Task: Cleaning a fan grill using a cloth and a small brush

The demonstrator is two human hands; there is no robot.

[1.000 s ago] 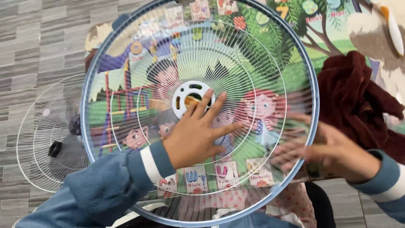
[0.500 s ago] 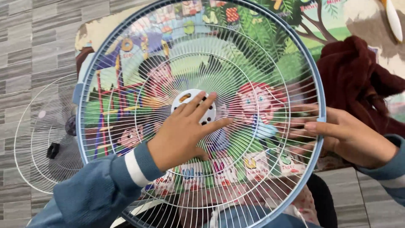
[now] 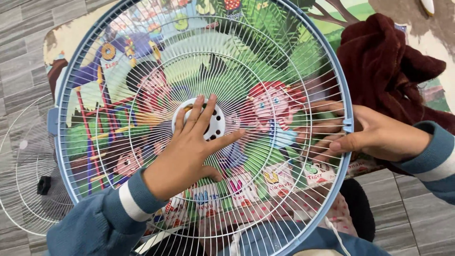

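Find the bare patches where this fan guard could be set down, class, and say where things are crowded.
Bare grey floor tiles show at upper left, bordered by the play mat and the second white guard; more tiles at lower right. It is crowded at the right, where the dark red cloth lies beside the right hand, and beneath the blue-rimmed guard under the left hand.

**A home floor, by the look of it**

The setting appears to be a room in a home. Grey tiles laid in a wood-plank pattern cover the floor. On them lies a child's play mat printed with cartoon children, trees and small picture squares, worn at one corner. A dark red garment is bunched on the mat. Household fan parts are about: a blue-rimmed guard held over the mat and a white guard on the tiles.
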